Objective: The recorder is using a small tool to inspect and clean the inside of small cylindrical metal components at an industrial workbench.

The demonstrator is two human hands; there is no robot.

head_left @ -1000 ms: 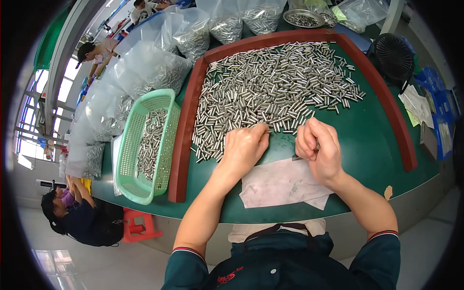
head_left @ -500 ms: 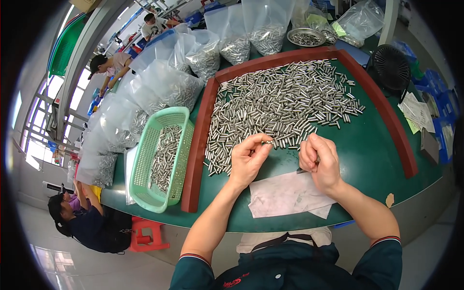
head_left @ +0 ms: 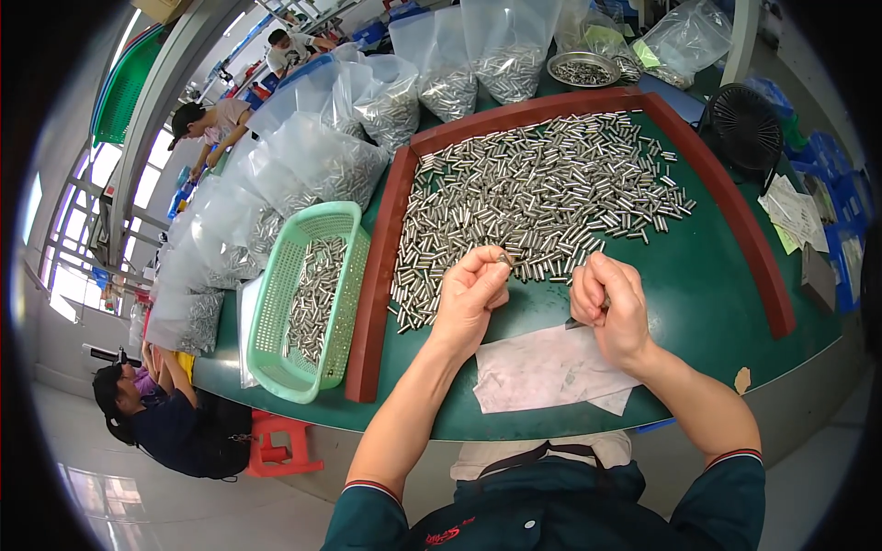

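Here, metal pins (head_left: 542, 193) strew the green table (head_left: 707, 321), co-workers (head_left: 175, 427) off left.

Red script-like lettering (head_left: 446, 534) stands on the chest of the person's dark green, short-sleeved cloth shirt (head_left: 579, 514), too small to make out. Faint print (head_left: 794, 204) on the white paper sheets (head_left: 788, 219) at the right is likewise illegible.
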